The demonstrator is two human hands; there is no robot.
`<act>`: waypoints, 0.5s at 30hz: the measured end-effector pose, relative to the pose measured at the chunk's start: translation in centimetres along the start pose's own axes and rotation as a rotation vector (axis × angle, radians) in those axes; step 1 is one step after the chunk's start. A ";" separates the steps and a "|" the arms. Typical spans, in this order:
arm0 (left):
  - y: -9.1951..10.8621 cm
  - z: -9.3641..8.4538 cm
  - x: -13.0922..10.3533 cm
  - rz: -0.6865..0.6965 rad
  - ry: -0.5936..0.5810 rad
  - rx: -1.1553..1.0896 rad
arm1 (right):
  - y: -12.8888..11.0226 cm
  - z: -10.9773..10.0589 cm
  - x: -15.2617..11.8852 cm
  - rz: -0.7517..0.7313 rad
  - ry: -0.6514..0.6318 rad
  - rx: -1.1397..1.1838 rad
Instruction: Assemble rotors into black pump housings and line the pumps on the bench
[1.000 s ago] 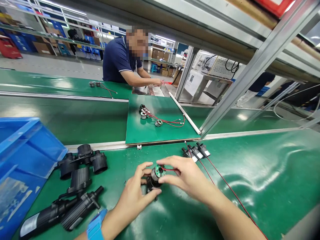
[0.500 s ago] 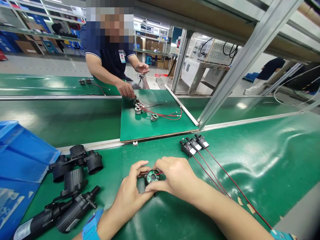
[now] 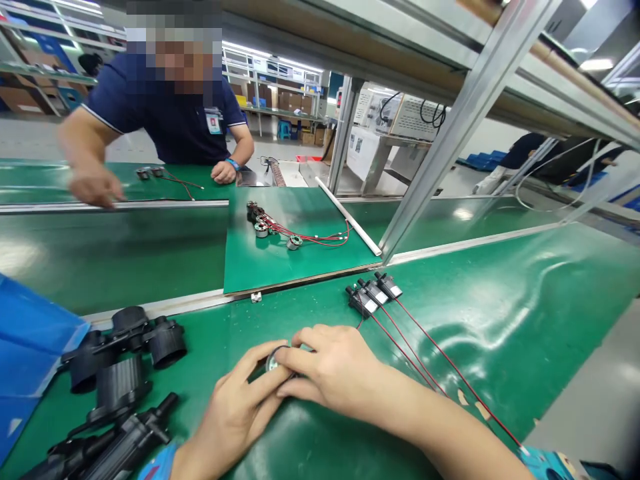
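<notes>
Held between both hands is a small round motor part (image 3: 273, 360), its pale face and dark rim just showing; the fingers hide most of it. My left hand (image 3: 235, 403) wraps around its near left side. My right hand (image 3: 333, 360) closes over it from the right, fingertips pressed on its top edge. Beyond my right hand lie three small black pumps (image 3: 373, 293) with white labels and long red wires running toward my right forearm. Several ribbed black pump housings (image 3: 120, 387) are grouped to the left of my left hand.
A blue bin (image 3: 35, 360) stands at the left edge. Across the bench, a raised green board (image 3: 280, 270) carries several wired motor parts (image 3: 295, 242) and a white tube (image 3: 347, 217). A co-worker (image 3: 170, 113) stands behind it. A metal post (image 3: 465, 133) slants at right.
My fingers have closed further over the motor part, covering its green circuit board. The co-worker's hand has left the parts on the board and swung left. The view has shifted slightly.
</notes>
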State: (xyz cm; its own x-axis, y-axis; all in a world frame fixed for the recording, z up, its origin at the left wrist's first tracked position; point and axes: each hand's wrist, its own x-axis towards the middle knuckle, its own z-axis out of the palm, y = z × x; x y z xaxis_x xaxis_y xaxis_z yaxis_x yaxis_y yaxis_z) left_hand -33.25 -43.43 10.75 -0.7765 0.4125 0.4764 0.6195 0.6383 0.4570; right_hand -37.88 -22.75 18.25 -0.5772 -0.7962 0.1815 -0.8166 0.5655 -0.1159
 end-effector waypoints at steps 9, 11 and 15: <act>0.8 -2.8 1.9 -0.228 -0.343 -0.267 | -1.6 -1.5 -4.0 0.177 -0.026 -0.363; 1.1 -2.9 2.1 -0.256 -0.403 -0.305 | -1.3 -0.6 -5.0 0.164 -0.062 -0.347; 1.8 -2.8 3.0 -0.216 -0.407 -0.110 | -1.4 2.6 -5.0 0.049 -0.068 -0.122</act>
State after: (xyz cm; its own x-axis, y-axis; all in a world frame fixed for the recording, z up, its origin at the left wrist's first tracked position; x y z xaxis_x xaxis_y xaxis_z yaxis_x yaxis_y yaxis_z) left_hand -34.11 -42.88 15.08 -0.8574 0.5132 0.0389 0.4305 0.6738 0.6005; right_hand -33.88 -20.11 15.00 -0.6189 -0.7774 0.1119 -0.7825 0.6226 -0.0022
